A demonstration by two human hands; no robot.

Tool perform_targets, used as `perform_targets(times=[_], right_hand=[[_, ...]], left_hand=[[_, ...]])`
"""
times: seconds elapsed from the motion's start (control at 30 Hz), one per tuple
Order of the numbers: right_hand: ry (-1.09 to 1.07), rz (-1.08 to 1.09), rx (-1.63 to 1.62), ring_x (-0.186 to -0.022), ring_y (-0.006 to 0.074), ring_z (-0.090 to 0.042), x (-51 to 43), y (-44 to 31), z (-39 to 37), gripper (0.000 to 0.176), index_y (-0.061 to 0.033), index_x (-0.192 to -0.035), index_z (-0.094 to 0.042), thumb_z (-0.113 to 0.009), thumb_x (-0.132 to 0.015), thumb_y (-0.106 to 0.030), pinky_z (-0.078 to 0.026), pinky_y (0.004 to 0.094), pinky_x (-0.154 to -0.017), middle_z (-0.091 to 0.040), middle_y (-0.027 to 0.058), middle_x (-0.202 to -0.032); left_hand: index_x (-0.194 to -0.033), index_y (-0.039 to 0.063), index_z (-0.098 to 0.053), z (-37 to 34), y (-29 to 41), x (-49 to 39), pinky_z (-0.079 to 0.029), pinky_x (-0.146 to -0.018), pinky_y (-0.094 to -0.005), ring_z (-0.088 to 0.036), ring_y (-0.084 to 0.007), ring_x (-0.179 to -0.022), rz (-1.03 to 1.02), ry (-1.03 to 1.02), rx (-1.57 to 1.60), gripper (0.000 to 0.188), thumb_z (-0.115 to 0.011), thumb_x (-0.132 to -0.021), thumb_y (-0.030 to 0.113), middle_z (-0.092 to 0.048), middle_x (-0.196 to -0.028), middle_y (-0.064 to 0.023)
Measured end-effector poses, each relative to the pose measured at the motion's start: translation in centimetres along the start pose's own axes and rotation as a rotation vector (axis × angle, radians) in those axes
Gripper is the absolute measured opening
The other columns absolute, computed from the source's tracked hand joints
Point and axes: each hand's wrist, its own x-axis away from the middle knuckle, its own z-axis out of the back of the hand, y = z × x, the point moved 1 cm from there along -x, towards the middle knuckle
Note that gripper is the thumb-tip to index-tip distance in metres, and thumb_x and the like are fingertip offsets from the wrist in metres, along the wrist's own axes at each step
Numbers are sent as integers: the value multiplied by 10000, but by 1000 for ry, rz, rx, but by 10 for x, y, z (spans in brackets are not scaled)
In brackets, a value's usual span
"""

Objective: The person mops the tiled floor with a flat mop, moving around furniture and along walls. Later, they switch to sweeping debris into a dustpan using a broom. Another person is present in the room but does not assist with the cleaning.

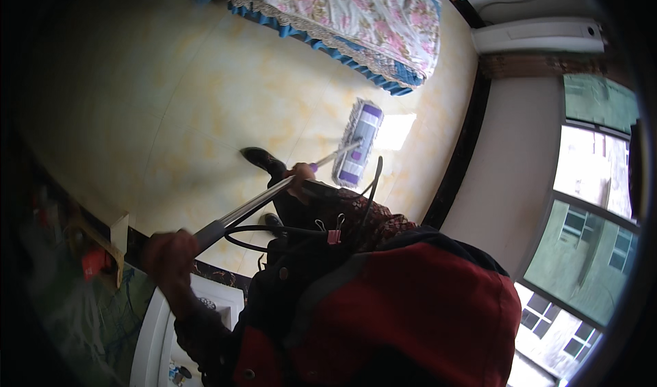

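A flat mop runs diagonally before me, its purple-and-grey head [358, 143] with a fringed pad lying on the floor. My left hand [172, 258] is closed around the top end of the metal handle [251, 205], by its grey grip [210, 235]. Lower on the pole, just above a purple collar, my right hand [301, 179] grips it. The right sleeve is dark with a floral print. Black shoes [264, 158] show beneath the pole. A black cable [287, 229] and a pink binder clip [334, 236] hang at my red and black garment [410, 305].
A bed with a floral cover [349, 12] and blue ruffled skirt [328, 51] stands beyond the mop head. Glossy yellowish tiles [205, 94] cover the floor. Dark baseboard [454, 151] and windows [580, 233] are at the right. A white cabinet-like piece [159, 330] stands lower left.
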Motion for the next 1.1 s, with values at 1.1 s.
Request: perform_targets(times=[1.1], right_hand=[[-918, -832, 739, -462, 164, -415, 106, 127, -163, 201, -91, -653, -416, -585, -758, -62, -396, 317, -469, -406, 22, -528]], left_hand=[[-766, -24, -565, -166, 18, 217, -413, -514, -302, -485, -197, -529, -441, 951, -528, 82, -577, -685, -19, -504, -578, -102]])
